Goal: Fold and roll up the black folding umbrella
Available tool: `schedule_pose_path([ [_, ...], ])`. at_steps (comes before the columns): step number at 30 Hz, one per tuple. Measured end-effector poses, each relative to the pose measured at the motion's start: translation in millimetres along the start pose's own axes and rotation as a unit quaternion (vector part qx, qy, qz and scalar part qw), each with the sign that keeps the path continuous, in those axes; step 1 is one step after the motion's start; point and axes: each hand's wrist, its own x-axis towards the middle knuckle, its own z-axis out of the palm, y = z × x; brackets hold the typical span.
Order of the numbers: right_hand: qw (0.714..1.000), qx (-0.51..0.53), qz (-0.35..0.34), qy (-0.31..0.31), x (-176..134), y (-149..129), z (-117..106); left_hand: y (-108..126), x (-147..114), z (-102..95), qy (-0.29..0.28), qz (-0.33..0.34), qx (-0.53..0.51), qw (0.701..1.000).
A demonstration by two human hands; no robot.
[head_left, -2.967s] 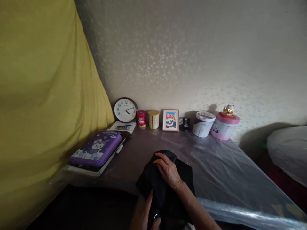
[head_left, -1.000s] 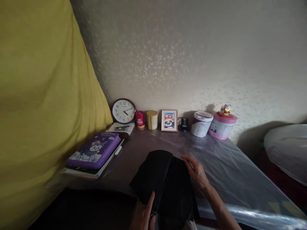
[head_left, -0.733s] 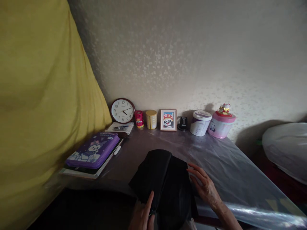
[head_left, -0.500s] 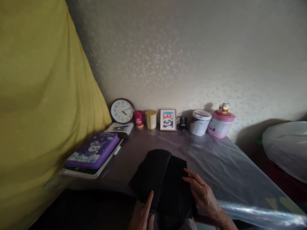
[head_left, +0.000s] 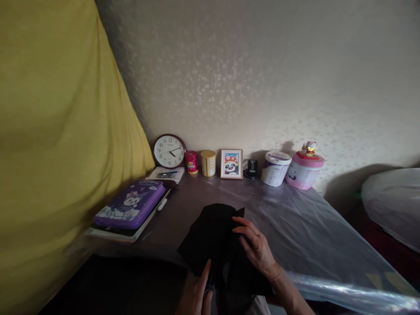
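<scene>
A black folding umbrella (head_left: 210, 227), its cloth in loose, partly folded panels, lies at the near side of the table in front of me. My left hand (head_left: 198, 293) is closed round its near end, index finger lying along the cloth and thumb close beside it. A small shiny part shows between that finger and thumb. On the right of the umbrella, my right hand (head_left: 257, 249) has its fingers bent over a cloth panel, pinching it; the thumb is mostly hidden. One corner of cloth sticks up beyond the right fingertips.
A purple pencil case (head_left: 131, 204) lies on books at the left, by a yellow curtain (head_left: 65, 131). Along the wall stand a clock (head_left: 169, 151), a red can (head_left: 191, 162), a yellow can (head_left: 208, 163), a panda picture (head_left: 231, 164) and two tubs (head_left: 276, 169).
My right hand has moved left and slightly away from me, carrying the right cloth panel over toward the umbrella's middle. My left hand stays nearly where it was.
</scene>
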Motion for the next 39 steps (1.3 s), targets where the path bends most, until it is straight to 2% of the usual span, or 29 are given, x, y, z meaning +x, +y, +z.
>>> schedule_pose_path([
  [8,0.999,-0.008,-0.035,0.025,32,0,48,0,-1,-6.3,0.012,0.002,-0.056,0.998],
  [13,0.999,-0.033,-0.04,-0.003,38,2,68,5,-1,-13.1,-0.035,-0.057,-0.057,0.996],
  [18,0.996,-0.065,-0.045,-0.037,43,2,71,17,4,-24.4,-0.09,-0.153,-0.042,0.983],
  [21,0.994,-0.082,-0.052,-0.046,46,3,72,27,10,-30.8,-0.137,-0.156,-0.025,0.978],
  [25,0.991,-0.099,-0.06,-0.063,49,3,73,41,18,-35.1,-0.199,-0.15,0.076,0.965],
  [31,0.988,-0.113,-0.069,-0.077,53,3,75,53,23,-32.8,-0.2,-0.14,0.173,0.954],
  [34,0.987,-0.116,-0.077,-0.079,54,3,76,50,23,-28.7,-0.201,-0.15,0.178,0.952],
  [39,0.988,-0.102,-0.08,-0.085,55,3,77,39,19,-20.2,-0.157,-0.137,0.153,0.966],
])
